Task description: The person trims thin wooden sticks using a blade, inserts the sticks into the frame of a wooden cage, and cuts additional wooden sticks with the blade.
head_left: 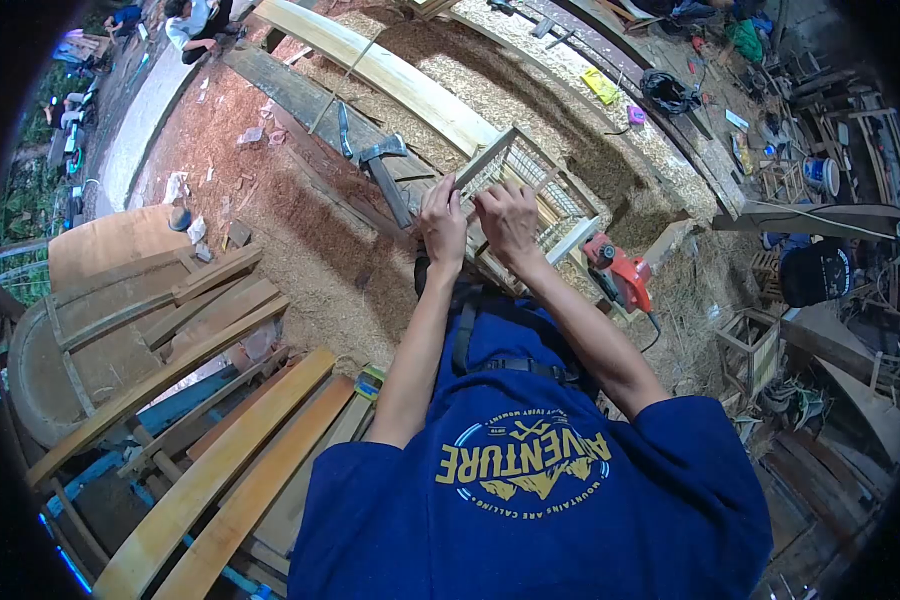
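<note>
A small wooden frame with a lattice of thin slats (550, 185) sits tilted in front of my body. My left hand (444, 225) is closed at the frame's left corner, with fingertips around the end of its bar. Close beside it, my right hand (510, 222) is bent over the frame's near side, thumb and fingers pinched together. Whatever lies between the right fingertips is too small or hidden to name. Just left of the hands, a hammer-like tool with a dark handle (388, 185) rests on a plank. A red corded power tool (620, 272) lies right of the frame.
Long planks (390, 75) run away from me over wood shavings. Curved boards (215, 465) and a rounded wooden panel (100, 340) are stacked at left. A slatted wooden box (750, 350) and a white bucket (820, 176) stand at right. Another person (195, 28) crouches at the far left.
</note>
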`<state>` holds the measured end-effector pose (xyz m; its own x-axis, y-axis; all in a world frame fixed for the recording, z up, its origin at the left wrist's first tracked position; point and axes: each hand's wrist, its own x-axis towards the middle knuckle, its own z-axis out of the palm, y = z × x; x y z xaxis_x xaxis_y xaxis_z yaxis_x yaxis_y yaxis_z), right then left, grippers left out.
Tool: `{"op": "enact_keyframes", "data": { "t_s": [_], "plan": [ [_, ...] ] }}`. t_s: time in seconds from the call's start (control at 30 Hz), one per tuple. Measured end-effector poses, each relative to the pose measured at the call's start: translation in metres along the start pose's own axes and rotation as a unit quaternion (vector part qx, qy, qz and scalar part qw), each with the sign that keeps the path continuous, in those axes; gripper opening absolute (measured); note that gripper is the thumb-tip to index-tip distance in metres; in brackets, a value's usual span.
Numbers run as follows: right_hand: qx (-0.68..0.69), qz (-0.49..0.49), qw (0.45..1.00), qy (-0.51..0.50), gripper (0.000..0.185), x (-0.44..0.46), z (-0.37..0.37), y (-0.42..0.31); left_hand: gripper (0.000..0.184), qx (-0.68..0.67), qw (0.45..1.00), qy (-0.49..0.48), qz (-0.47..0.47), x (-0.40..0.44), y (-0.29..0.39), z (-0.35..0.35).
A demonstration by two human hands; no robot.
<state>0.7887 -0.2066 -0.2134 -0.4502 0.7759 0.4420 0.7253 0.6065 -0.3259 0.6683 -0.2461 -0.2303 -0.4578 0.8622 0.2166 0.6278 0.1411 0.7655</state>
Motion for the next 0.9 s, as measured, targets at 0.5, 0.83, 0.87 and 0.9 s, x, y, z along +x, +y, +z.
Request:
{"op": "enact_keyframes", "data": {
  "t_s": [0.5, 0.83, 0.87, 0.9],
  "plan": [
    [-0.081, -0.014, 0.996, -0.016, 0.009, 0.007, 0.007, -0.003, 0.03, 0.005, 1.0, 0.003, 0.014, -0.001, -0.004, 0.001],
    [-0.073, 0.001, 0.997, -0.011, 0.007, 0.009, 0.011, -0.006, 0.031, 0.016, 1.0, 0.002, 0.024, 0.0, -0.007, 0.001],
    [-0.074, 0.0, 0.997, -0.013, 0.007, 0.01, 0.011, -0.007, 0.031, 0.018, 0.999, 0.003, 0.026, 0.0, -0.007, 0.001],
    [-0.075, -0.001, 0.997, -0.014, 0.006, 0.011, 0.01, -0.007, 0.031, 0.021, 0.999, 0.003, 0.028, 0.0, -0.007, 0.0]
  ]
}}
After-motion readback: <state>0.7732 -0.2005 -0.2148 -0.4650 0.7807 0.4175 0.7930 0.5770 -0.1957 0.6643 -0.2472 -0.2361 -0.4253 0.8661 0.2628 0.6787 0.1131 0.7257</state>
